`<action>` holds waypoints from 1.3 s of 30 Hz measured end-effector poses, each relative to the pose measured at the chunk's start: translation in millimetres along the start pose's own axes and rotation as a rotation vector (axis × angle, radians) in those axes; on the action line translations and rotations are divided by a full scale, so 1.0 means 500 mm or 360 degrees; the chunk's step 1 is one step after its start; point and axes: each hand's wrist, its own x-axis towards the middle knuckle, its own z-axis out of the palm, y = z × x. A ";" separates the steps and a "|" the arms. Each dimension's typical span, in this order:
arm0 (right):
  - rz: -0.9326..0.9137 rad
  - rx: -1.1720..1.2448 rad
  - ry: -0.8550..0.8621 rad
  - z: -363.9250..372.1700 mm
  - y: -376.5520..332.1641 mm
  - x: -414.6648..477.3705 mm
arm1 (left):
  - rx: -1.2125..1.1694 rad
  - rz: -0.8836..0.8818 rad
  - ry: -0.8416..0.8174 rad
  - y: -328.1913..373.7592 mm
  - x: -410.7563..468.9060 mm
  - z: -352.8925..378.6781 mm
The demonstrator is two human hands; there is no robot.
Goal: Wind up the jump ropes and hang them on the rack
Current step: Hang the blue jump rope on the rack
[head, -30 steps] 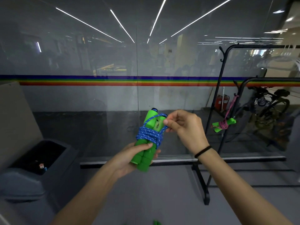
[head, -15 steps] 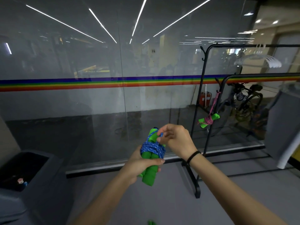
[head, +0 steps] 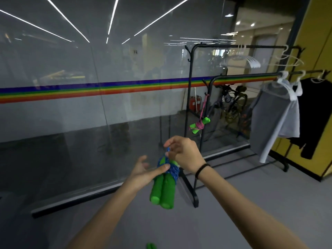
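Rack of black metal tubing (head: 190, 72) stands at the right of the frame and holds the most. White plastic hangers (head: 240, 60) sit on its high rail. A grey short-sleeved shirt (head: 273, 119) and a black garment (head: 314, 112) hang on the lower rail. From a hook on the near post dangles a second jump rope (head: 199, 125), its green handles bound in pink cord. Low in the centre of the frame, before the glass wall with a rainbow stripe (head: 107, 88), is the jump rope (head: 164, 184) in hand. Its two green foam handles lie side by side, ends down, with blue braided cord wound round their upper part. The right hand (head: 183, 153) pinches the cord's free end just above the windings. The left hand (head: 143, 172) clamps its thumb across the windings, and its other fingers are splayed loose to the left. Half a second ago those fingers were wrapped round the handles. The view has also swung right since then: the clothes now show in full, and the dark bin at lower left, with small items inside, has left the frame. A green scrap (head: 150, 246) at the bottom edge is too cropped to tell.
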 end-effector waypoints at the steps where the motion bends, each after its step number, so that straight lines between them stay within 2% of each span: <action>1: 0.0016 -0.0014 -0.0001 -0.001 0.012 0.004 | 0.0034 0.0088 0.0066 0.005 0.010 0.007; 3: 0.0040 -0.0033 0.0015 -0.006 0.036 0.017 | 0.0127 0.0317 0.0060 0.019 0.035 0.022; 5: 0.0050 -0.0036 0.0032 -0.016 0.057 0.036 | 0.0124 0.0448 -0.0079 0.036 0.060 0.043; 11: 0.0080 0.0120 0.0111 -0.070 0.139 0.139 | 0.0093 0.0470 -0.0153 0.072 0.191 0.132; 18: 0.0003 0.0143 0.0169 -0.173 0.286 0.355 | 0.0122 0.0633 -0.0043 0.124 0.439 0.269; 29: 0.0052 -0.0024 0.0171 -0.329 0.470 0.669 | 0.0065 0.0702 0.0093 0.224 0.787 0.449; 35: 0.0052 -0.0034 0.0253 -0.361 0.510 0.810 | 0.0177 0.0841 0.0150 0.274 0.932 0.484; 39: -0.0059 -0.0084 0.0405 -0.380 0.502 0.910 | 0.0233 0.0975 0.0208 0.340 1.033 0.487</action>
